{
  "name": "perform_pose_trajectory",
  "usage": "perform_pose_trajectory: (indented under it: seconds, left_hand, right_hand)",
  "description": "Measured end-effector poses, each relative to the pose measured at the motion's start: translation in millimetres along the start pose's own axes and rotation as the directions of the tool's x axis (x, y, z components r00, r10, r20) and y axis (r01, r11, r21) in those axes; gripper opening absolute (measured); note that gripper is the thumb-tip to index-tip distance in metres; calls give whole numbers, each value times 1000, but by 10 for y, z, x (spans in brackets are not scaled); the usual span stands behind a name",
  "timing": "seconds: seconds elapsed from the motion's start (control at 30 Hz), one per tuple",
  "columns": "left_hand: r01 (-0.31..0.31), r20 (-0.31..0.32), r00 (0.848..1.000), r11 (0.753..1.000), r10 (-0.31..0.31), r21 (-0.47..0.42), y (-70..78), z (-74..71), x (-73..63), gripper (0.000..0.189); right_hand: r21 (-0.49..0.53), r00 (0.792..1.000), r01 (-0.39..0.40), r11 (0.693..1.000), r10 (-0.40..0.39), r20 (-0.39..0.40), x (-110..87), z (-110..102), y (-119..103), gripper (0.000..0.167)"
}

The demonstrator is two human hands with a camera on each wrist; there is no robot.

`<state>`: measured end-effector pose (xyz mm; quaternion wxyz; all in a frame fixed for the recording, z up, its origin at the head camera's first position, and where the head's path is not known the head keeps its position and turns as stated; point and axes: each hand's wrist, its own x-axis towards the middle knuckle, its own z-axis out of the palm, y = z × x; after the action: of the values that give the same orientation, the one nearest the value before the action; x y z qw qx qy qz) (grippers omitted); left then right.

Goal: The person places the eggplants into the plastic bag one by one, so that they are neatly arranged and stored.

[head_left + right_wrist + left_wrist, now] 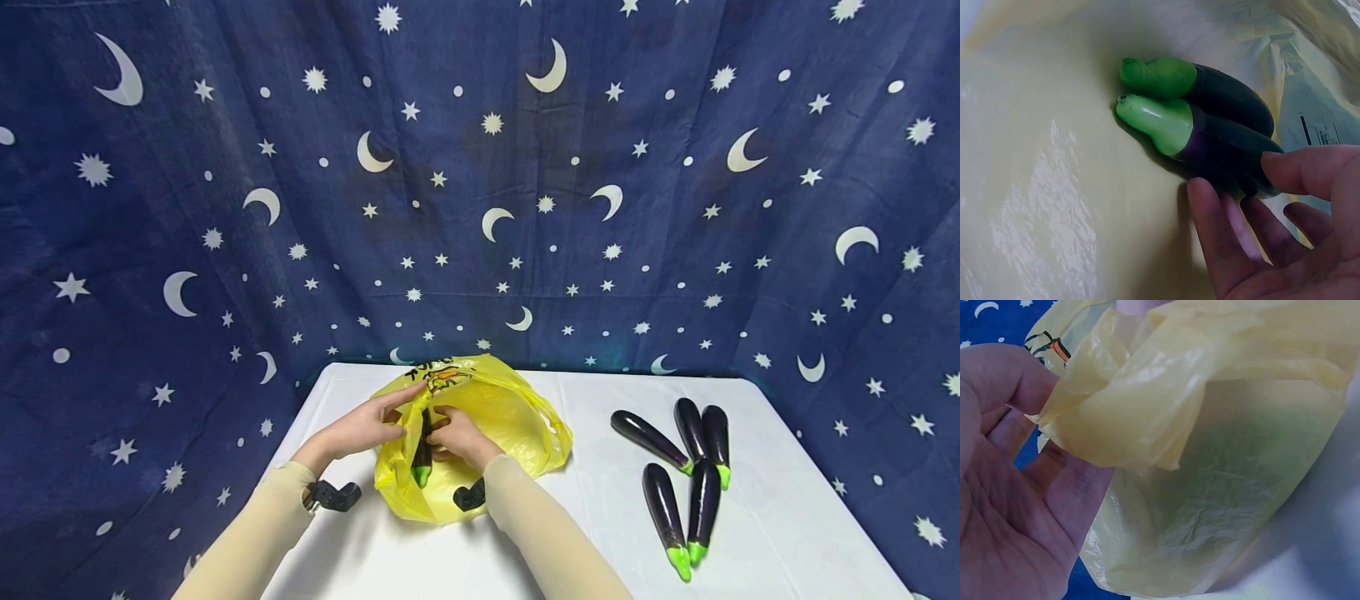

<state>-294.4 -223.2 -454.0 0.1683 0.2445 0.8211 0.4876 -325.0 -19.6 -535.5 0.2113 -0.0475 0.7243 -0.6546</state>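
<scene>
A yellow plastic bag [517, 417] lies on its side, its mouth spread towards me. My left hand [363, 429] pinches the left edge of that mouth between thumb and fingers; in the left wrist view the crumpled film hangs from the left fingers [1054, 475]. My right hand [459, 435] is inside the bag, thumb and fingers around a dark eggplant [422, 454] with a green stem end. In the right wrist view this eggplant [1210, 140] lies beside a second eggplant [1232, 94], both on the bag's film. The right fingers partly hide the nearer eggplant's far end.
Several more eggplants [663, 508] lie in a loose group on the right side of the white table [592, 533]. A dark blue curtain [480, 183] with moons and stars stands behind the table and along its sides. Black wrist cameras [337, 496] are strapped to both wrists.
</scene>
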Motion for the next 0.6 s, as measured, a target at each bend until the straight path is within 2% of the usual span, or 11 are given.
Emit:
perform_pose_trajectory:
  seconds: [0.3,0.6]
  left_hand:
    - [-2,-2,1000,1000,2,5,-38,-13,11,84]
    - [-6,1,1000,1000,6,-6,-23,-2,5,83]
  right_hand:
    - [-13,1000,4,1000,-4,-7,-3,-85,20,73]
    - [-12,1000,12,1000,-12,17,-69,-174,33,74]
